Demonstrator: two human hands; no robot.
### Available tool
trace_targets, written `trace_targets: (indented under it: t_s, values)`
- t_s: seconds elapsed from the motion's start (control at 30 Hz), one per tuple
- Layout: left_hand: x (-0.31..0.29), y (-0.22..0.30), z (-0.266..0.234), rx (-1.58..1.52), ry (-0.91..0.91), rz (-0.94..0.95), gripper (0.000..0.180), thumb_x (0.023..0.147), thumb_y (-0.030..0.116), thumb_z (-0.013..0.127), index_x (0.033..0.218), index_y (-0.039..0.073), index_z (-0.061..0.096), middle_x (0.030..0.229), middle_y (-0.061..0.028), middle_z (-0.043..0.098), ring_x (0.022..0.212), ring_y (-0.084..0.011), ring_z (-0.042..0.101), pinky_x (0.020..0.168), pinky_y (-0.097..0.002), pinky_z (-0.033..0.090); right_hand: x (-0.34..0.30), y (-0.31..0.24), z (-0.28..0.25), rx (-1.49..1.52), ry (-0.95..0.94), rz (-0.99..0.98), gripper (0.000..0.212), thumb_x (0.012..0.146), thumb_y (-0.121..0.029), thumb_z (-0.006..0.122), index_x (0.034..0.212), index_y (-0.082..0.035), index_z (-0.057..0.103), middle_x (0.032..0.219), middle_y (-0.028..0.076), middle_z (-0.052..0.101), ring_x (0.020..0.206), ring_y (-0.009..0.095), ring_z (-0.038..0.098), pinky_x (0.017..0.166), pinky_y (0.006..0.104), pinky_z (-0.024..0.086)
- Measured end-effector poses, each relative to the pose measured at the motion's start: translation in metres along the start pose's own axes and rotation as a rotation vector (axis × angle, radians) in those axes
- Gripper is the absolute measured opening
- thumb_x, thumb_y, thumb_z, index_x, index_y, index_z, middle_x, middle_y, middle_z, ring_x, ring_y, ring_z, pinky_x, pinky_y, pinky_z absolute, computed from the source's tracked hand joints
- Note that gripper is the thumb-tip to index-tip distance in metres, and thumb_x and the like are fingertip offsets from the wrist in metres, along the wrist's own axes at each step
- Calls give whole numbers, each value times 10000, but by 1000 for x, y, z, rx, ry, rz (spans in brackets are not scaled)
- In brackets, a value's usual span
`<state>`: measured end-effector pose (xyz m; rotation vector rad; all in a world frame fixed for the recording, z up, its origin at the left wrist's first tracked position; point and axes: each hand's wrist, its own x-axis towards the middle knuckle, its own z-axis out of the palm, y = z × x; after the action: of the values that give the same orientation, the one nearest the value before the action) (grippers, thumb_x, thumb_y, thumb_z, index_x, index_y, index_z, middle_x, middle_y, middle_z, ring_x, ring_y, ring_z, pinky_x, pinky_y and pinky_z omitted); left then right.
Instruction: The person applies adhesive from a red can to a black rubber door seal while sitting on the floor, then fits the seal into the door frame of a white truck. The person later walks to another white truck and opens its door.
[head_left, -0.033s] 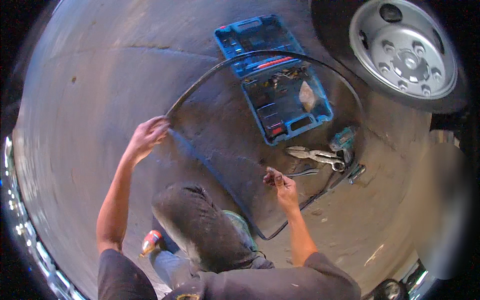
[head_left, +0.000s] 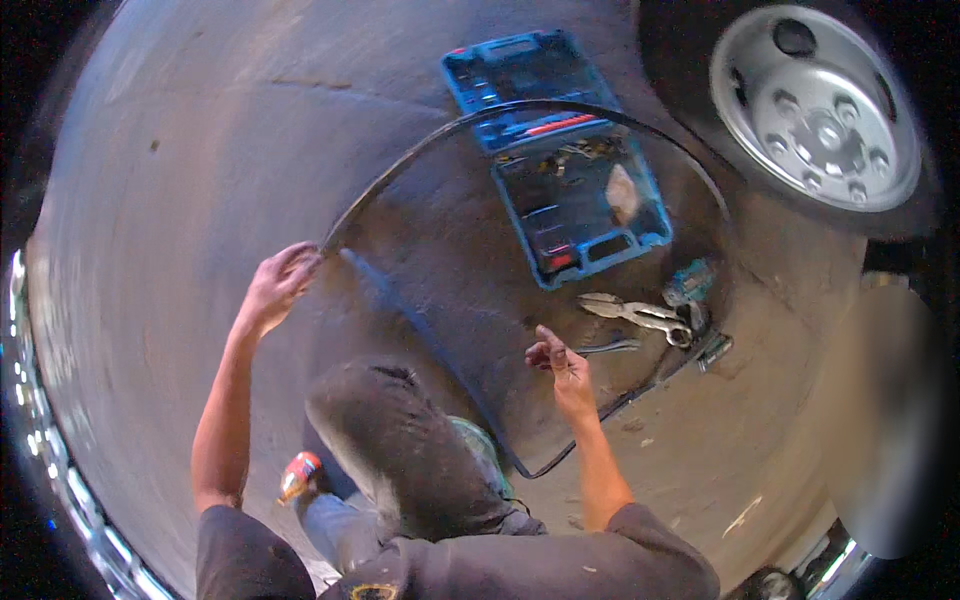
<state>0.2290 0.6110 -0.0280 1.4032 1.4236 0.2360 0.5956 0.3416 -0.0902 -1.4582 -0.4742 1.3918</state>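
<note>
Left hand (head_left: 275, 285) shifts outward; a gap now shows between it and the strip's lower end.

Observed: one black flexible strip (head_left: 545, 103) makes a large loop in front of the person. Left fingers are clamped on its upper end; the lower end, bluish in the light, sits just beside them, apart from the hand. The upper run arcs across the open blue tool case (head_left: 650, 242); the far side bends past the teal cordless drill (head_left: 690, 280) and returns below the right forearm.

Right hand (head_left: 562, 368): index finger extended, standing apart from the others, which are curled; cannot tell whether they grip anything. Next to it is a grey-handled tool (head_left: 612, 347), partly hidden. Metal snips (head_left: 632, 313) lie beyond that, near the drill, on the concrete floor (head_left: 200, 250). Upper right: silver wheel (head_left: 815, 105) with dark tire (head_left: 670, 70).
</note>
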Motion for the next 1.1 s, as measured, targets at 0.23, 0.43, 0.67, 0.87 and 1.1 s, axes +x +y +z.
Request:
trace_targets:
  t_s: [0.23, 0.43, 0.67, 0.87, 1.1]
  values:
    - [-281, -168, -87, 495, 552, -453, 384, 899, 184, 550, 1232, -8, 536, 1084, -149, 653, 969, -234, 630, 804, -354, 506, 19, 16, 21, -442, -202, -14, 439, 956, -257, 548, 1359, -101, 466, 1035, 24, 611, 906, 115, 563, 808, 255, 465]
    - [-417, -228, -7, -386, 920, -824, 475, 869, 87, 546, 1326, 11, 442, 1200, -177, 581, 887, -200, 626, 702, -335, 533, -1, 0, 52, -328, -428, -64, 415, 944, -260, 559, 1293, -41, 502, 1083, 53, 607, 951, 147, 577, 838, 275, 465]
    - [-415, -268, 102, -921, 1101, -648, 762, 684, 30, 706, 1358, -45, 357, 1067, -172, 605, 824, -198, 629, 617, -307, 534, -50, -42, 156, -372, -568, -437, 407, 942, -289, 531, 1237, -10, 507, 1211, 102, 552, 1089, 207, 527, 939, 321, 410]
    - [-338, -283, 131, -701, 1158, -539, 427, 717, 118, 781, 1100, 52, 604, 1018, -56, 650, 877, -168, 633, 681, -310, 529, -85, -15, 147, -516, -623, -370, 475, 991, -289, 372, 1383, -21, 389, 1396, 116, 423, 1285, 230, 380, 1080, 350, 261]
    - [-319, -293, 133, -397, 1257, -332, 321, 704, 198, 785, 965, 69, 650, 923, -31, 682, 836, -149, 633, 790, -301, 487, -62, 75, 93, -289, -519, 137, 424, 971, -254, 433, 1308, 1, 460, 1279, 126, 523, 1181, 212, 482, 1010, 336, 353]
